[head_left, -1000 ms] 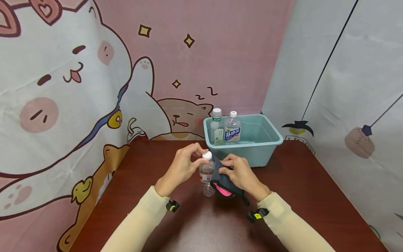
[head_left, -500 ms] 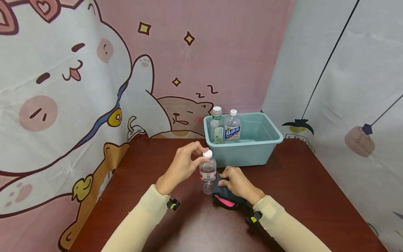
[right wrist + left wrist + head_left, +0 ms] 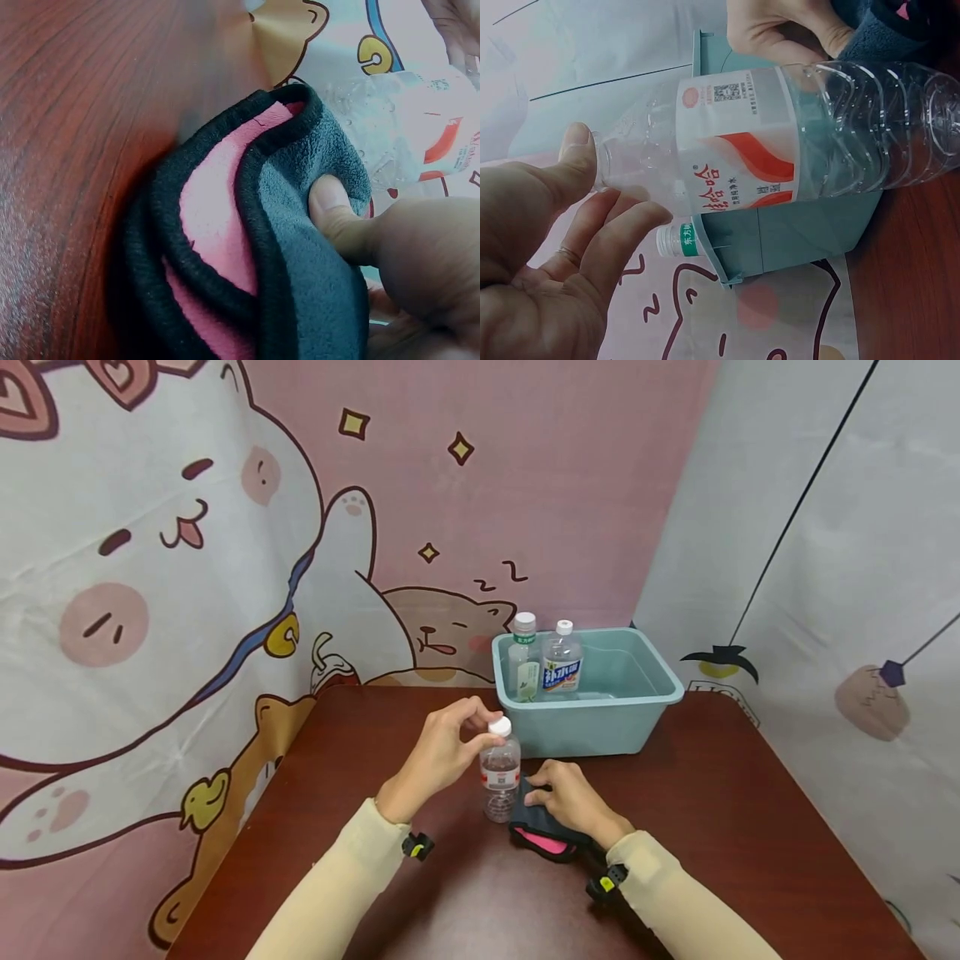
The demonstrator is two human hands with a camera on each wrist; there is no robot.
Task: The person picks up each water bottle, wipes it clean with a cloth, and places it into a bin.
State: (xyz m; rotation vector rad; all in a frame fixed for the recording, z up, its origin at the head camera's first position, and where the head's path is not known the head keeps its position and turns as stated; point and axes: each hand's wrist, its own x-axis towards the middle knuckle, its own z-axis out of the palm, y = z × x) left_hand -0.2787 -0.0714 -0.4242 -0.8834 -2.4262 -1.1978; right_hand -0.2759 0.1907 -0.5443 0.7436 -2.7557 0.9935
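Observation:
An upright clear plastic bottle point(image 3: 500, 781) with a white cap and a red-and-white label stands on the table. My left hand point(image 3: 450, 743) pinches it at the cap between thumb and fingers; the left wrist view shows the label point(image 3: 739, 142) side-on. Just right of the bottle, my right hand point(image 3: 573, 802) grips a folded cloth point(image 3: 543, 827), dark grey-blue with black edging and a pink inner side. In the right wrist view the thumb presses on the grey face of the cloth point(image 3: 300, 225), and its folded layers lie low at the tabletop.
A light blue plastic bin point(image 3: 592, 727) stands behind the hands. Inside its left part are a bottle with a green label band point(image 3: 525, 664) and a bottle with a blue label point(image 3: 562, 668). A cartoon-printed curtain point(image 3: 570, 485) hangs behind the dark red table point(image 3: 712, 827).
My right hand has lowered the cloth from beside the bottle's upper part down to the table by its base. The left hand keeps its pinch at the cap.

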